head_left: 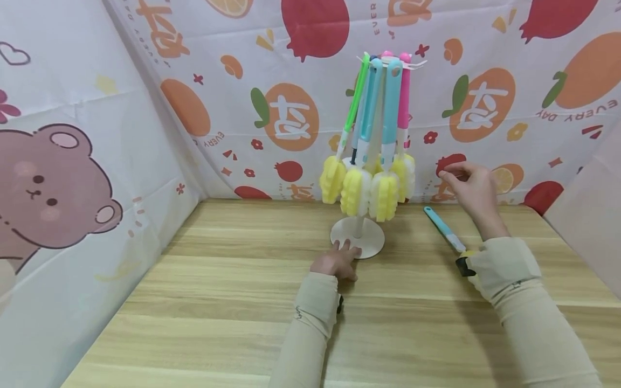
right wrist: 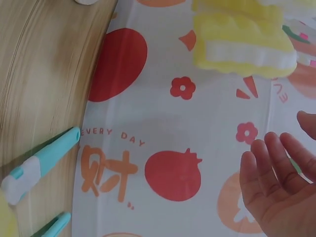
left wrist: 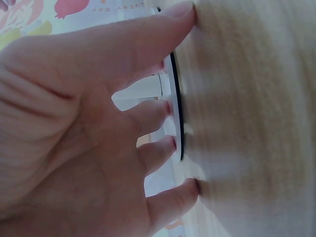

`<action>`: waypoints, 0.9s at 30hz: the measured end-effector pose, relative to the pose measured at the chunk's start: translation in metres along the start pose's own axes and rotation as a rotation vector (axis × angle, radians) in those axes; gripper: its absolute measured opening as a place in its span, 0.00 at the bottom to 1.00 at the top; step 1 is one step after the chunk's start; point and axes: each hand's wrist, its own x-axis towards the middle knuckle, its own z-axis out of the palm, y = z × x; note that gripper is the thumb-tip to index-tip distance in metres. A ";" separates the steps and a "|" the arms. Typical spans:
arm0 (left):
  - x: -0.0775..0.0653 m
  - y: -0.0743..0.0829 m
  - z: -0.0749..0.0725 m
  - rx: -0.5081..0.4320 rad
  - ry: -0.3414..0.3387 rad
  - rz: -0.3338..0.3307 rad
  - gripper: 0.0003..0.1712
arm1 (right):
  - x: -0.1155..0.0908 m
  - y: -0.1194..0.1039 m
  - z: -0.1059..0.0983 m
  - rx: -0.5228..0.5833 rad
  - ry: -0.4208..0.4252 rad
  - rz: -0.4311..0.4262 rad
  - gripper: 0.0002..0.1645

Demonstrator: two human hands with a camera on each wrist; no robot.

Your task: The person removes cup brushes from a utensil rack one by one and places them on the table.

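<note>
A white stand with a round base bears several hanging sponge brushes, their heads yellow and white. Teal handles face the front, a green handle is at the left and a pink handle at the right. My left hand rests its fingertips on the front edge of the base, with thumb and little finger on the tabletop in the left wrist view. Raised to the right of the stand, my right hand has loosely bent fingers with nothing between them.
On the wooden table lies a teal-handled brush, its head partly behind my right sleeve. A second teal handle shows in the right wrist view. Fruit-printed cloth hangs behind the table, and bear-printed cloth at the left.
</note>
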 end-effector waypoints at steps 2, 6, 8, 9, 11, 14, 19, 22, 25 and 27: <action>0.001 0.001 0.001 0.006 -0.004 0.004 0.38 | 0.000 -0.002 0.001 0.015 -0.001 -0.018 0.24; 0.002 0.002 0.002 0.017 -0.009 0.018 0.37 | 0.000 -0.006 0.002 0.015 -0.001 -0.028 0.23; 0.002 0.002 0.001 0.023 -0.003 0.017 0.37 | 0.001 -0.009 0.003 0.014 0.000 -0.031 0.23; 0.002 0.002 0.001 0.025 0.000 0.015 0.37 | 0.002 -0.011 0.004 0.017 -0.002 -0.032 0.22; 0.001 0.001 0.000 0.026 0.006 0.013 0.37 | 0.005 -0.015 0.005 0.021 -0.003 -0.037 0.22; 0.000 -0.001 -0.002 0.025 0.008 0.009 0.37 | 0.007 -0.022 0.007 0.036 -0.004 -0.045 0.21; -0.001 -0.001 -0.001 0.010 0.011 0.011 0.37 | 0.010 -0.030 0.012 0.094 -0.004 -0.066 0.20; 0.000 -0.001 -0.001 0.019 0.014 0.014 0.37 | 0.011 -0.033 0.015 0.122 0.004 -0.088 0.19; 0.001 -0.001 -0.001 0.031 0.010 0.010 0.38 | 0.012 -0.035 0.017 0.128 0.006 -0.099 0.19; 0.001 0.000 -0.001 0.034 0.009 0.009 0.38 | 0.012 -0.037 0.018 0.126 0.003 -0.099 0.18</action>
